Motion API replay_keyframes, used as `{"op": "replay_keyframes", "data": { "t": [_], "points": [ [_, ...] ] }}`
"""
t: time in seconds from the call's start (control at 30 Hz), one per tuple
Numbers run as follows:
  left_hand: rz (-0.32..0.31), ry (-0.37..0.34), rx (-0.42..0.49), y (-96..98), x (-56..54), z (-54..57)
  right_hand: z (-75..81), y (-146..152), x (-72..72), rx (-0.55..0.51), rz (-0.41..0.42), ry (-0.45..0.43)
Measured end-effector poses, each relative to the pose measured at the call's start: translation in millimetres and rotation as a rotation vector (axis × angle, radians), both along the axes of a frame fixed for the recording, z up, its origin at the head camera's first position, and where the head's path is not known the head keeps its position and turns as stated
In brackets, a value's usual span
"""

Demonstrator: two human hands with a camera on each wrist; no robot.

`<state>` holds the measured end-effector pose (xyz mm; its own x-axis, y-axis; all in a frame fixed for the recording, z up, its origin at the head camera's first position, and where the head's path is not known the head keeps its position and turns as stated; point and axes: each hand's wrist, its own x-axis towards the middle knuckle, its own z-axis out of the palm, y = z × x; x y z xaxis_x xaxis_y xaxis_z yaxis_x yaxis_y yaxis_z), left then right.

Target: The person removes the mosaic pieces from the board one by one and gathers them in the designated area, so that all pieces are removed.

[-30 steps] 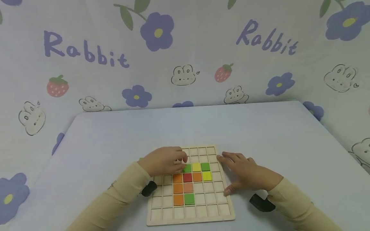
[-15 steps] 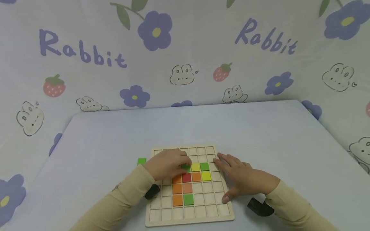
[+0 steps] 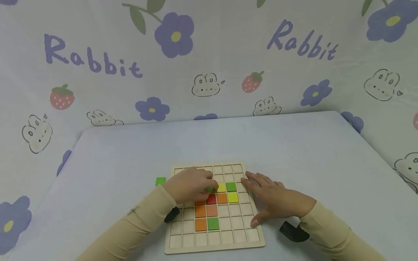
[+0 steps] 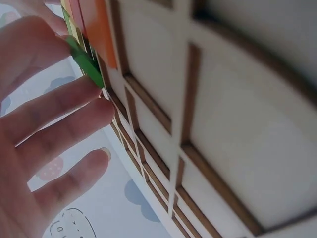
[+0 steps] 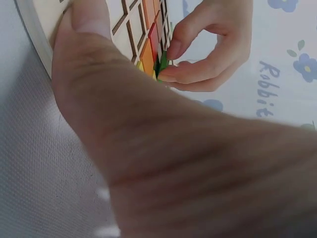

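A wooden grid board (image 3: pixel 214 249) lies flat before me, with coloured square tiles in its middle cells. My left hand (image 3: pixel 191 185) reaches over its upper left part and pinches a green tile (image 4: pixel 86 64) between thumb and finger; in the left wrist view this tile stands tilted. The right wrist view shows the same green tile (image 5: pixel 164 60) at the fingertips. Beside it sit a yellow tile (image 3: pixel 221 187) and a red tile (image 3: pixel 211 199). My right hand (image 3: pixel 274 197) rests along the board's right edge, fingers extended and thumb at the lower rim.
One loose green tile (image 3: pixel 160 181) lies on the white table (image 3: pixel 130 152), left of the board near my left sleeve. Orange tiles (image 3: pixel 201 224) and another green tile (image 3: pixel 213 223) fill lower cells. A printed rabbit-and-flower cloth (image 3: pixel 228 47) hangs behind the table.
My left hand has shifted a little to the right over the green tile, uncovering the loose green tile at left. The right thumb has slid slightly down the board's edge.
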<state>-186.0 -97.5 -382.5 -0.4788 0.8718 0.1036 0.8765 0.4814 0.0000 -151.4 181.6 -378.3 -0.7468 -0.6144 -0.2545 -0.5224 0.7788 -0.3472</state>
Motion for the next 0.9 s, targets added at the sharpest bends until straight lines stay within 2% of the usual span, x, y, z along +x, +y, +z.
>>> {"op": "replay_keyframes", "data": {
  "t": [0.13,0.37,0.53,0.77,0.9],
  "points": [
    [-0.002,-0.016,0.021,-4.2,-0.5,-0.5,-0.6,0,-1.9,0.008,0.008,0.000],
    [-0.041,-0.047,0.113,-10.8,-0.1,-0.7,-0.6,-2,-4.3,0.010,0.014,-0.004],
    [-0.041,-0.068,0.118,-12.5,1.5,-1.8,-4.0,-2,-4.1,0.010,0.006,-0.018],
    [0.075,-0.166,0.142,-24.3,-0.6,3.2,-7.8,0,-4.2,0.026,0.004,-0.007],
    [0.097,-0.158,0.197,-40.6,-5.1,10.5,-7.1,2,-4.5,0.023,0.013,0.006]
  ]
}}
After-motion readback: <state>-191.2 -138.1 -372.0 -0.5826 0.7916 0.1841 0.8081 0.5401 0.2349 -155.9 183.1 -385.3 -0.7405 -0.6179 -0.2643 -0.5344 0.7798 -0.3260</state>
